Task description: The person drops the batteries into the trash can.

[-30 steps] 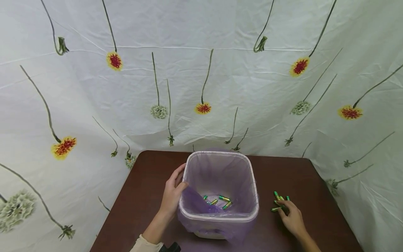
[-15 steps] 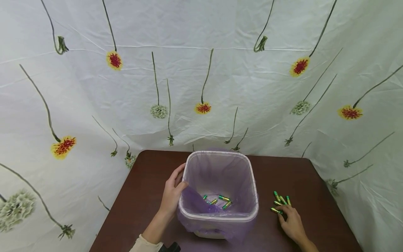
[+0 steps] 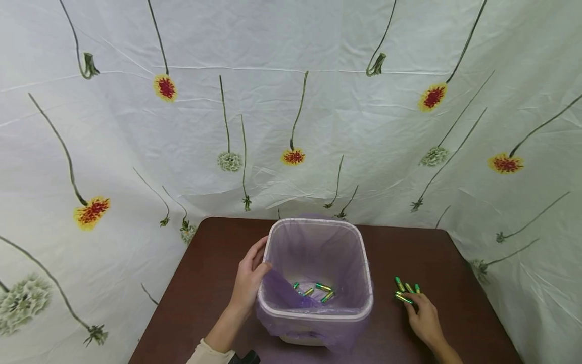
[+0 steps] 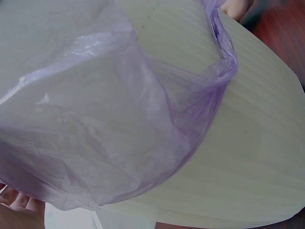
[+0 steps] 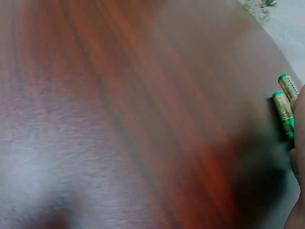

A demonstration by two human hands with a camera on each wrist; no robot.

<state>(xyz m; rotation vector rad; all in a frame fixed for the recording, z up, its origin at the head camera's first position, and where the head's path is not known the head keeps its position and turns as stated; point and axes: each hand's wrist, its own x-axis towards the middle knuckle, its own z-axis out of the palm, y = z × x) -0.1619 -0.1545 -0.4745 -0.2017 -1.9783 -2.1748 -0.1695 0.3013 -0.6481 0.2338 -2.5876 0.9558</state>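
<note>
A square white bin [image 3: 318, 317] lined with a thin purple bag [image 3: 313, 328] stands on the table, with several green-and-gold batteries [image 3: 324, 287] on its floor. My left hand [image 3: 247, 283] grips the bin's left rim, thumb over the edge and fingers along the outside. In the left wrist view, the purple bag [image 4: 119, 119] hangs over the bin's pale wall [image 4: 248, 143]. To the right of the bin, my right hand [image 3: 424, 316] pinches a battery [image 3: 403, 299] between thumb and fingers. Several other batteries [image 3: 399, 284] lie just beyond its fingertips; the hand partly hides some.
The dark reddish-brown table [image 3: 218, 253] has rounded far corners. A white cloth [image 3: 273, 111] printed with flowers hangs behind it and along both sides. A dark band [image 3: 245, 357] shows at the left wrist, beside a cream sleeve [image 3: 211, 354].
My right hand has drawn the nearest battery up slightly and off its former spot, and now pinches it. My left hand and the bin have stayed in place.
</note>
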